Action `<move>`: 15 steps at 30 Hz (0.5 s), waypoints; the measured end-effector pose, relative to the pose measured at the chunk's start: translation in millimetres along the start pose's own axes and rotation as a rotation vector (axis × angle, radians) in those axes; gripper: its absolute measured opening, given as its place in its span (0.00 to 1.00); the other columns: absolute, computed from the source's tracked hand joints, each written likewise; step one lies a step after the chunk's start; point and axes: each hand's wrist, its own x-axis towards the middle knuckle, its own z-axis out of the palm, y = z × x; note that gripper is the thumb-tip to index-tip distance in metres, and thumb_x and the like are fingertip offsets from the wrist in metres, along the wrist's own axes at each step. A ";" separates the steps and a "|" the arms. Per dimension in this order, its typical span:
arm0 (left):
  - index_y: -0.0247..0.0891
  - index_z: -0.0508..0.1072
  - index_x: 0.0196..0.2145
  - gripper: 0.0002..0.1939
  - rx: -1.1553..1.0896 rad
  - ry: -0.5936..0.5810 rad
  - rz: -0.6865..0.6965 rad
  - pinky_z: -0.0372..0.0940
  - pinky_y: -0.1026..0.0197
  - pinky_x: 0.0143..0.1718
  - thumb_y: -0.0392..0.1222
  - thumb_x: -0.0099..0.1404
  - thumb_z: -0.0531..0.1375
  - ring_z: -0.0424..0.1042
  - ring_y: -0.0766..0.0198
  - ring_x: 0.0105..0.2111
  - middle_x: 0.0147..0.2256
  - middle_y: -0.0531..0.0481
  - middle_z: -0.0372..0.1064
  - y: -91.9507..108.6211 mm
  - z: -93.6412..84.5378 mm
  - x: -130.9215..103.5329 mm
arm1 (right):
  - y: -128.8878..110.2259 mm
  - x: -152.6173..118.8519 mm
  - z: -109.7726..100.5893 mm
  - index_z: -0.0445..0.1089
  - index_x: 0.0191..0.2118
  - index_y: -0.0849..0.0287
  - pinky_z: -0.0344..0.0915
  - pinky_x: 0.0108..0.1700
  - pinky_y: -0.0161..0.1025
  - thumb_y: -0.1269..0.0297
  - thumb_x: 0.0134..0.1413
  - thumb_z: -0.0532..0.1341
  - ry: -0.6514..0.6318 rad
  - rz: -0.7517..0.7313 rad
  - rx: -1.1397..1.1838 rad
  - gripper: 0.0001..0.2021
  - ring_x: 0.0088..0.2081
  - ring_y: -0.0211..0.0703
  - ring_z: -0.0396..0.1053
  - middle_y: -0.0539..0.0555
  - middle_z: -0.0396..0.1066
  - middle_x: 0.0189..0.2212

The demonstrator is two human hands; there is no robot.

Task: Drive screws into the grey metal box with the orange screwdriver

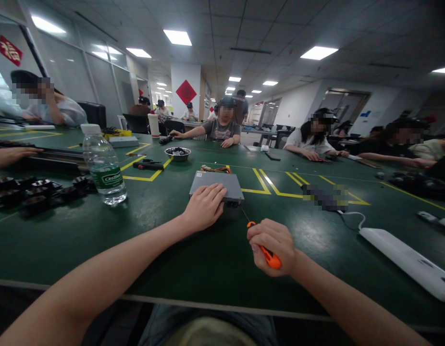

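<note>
A grey metal box [229, 185] with colored wires [217, 169] at its back edge lies on the green table [193, 264]. My left hand [205, 207] rests on the left and front part of its top, fingers extended and lying flat. To the right of the box, my right hand [272, 246] is wrapped round the orange handle of a screwdriver [271, 258]. The thin shaft points up and left to the box's front right corner; whether the tip touches the box is too small to tell.
A water bottle [106, 168] stands left, beside black parts [38, 192]. A metal bowl [177, 154] and a black tool [148, 165] lie beyond. At right are a white device [406, 259] and its cable. Several people sit around; a person's hand [17, 156] reaches in at far left.
</note>
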 end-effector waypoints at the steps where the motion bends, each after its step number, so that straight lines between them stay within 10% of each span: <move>1: 0.33 0.63 0.53 0.19 0.002 -0.001 0.000 0.57 0.51 0.51 0.40 0.66 0.48 0.62 0.54 0.54 0.54 0.40 0.62 -0.1 0.5 -0.2 | -1.0 -0.1 0.5 0.61 0.31 0.58 0.61 0.26 0.35 0.73 0.45 0.54 0.012 0.003 -0.008 0.05 0.24 0.36 0.63 0.52 0.67 0.26; 8: 0.33 0.63 0.53 0.19 0.015 -0.010 -0.001 0.57 0.52 0.51 0.40 0.66 0.48 0.62 0.54 0.53 0.54 0.41 0.62 0.0 1.5 -1.2 | -7.6 0.2 -4.3 0.58 0.30 0.56 0.66 0.27 0.32 0.70 0.47 0.60 0.221 0.146 -0.118 0.08 0.27 0.36 0.66 0.51 0.66 0.28; 15: 0.33 0.63 0.53 0.19 0.019 -0.008 0.002 0.57 0.51 0.51 0.40 0.66 0.48 0.62 0.54 0.53 0.54 0.40 0.62 0.1 1.2 -0.2 | -1.0 -0.3 -8.6 0.62 0.35 0.57 0.66 0.34 0.40 0.72 0.52 0.56 0.161 -0.004 -0.346 0.05 0.32 0.39 0.66 0.55 0.70 0.35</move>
